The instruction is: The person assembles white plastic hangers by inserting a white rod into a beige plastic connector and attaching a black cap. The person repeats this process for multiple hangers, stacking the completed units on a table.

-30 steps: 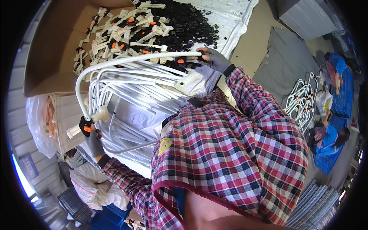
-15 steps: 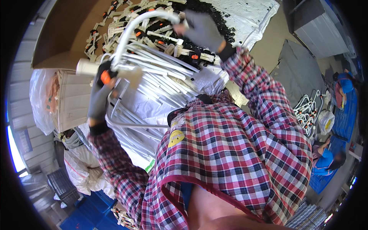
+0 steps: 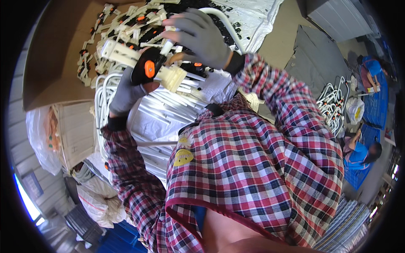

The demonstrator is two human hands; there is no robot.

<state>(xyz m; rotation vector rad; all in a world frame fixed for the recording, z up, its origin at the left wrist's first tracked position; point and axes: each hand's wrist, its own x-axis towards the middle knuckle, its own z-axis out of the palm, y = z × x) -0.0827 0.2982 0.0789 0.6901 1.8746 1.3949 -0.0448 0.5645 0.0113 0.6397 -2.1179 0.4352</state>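
The left grip (image 3: 126, 93) wraps the black plastic clamp (image 3: 147, 55); the right grip (image 3: 200, 40) spreads over the white tube (image 3: 167, 47) rising from it, contact unclear.

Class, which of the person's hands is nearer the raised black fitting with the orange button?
Left. The left hand grips the black fitting at its lower left; the right hand is up and to the right of it in the picture, by the white tube.

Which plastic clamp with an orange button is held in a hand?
The clamp in the left hand, on a white tube; those in the pile lie unheld.
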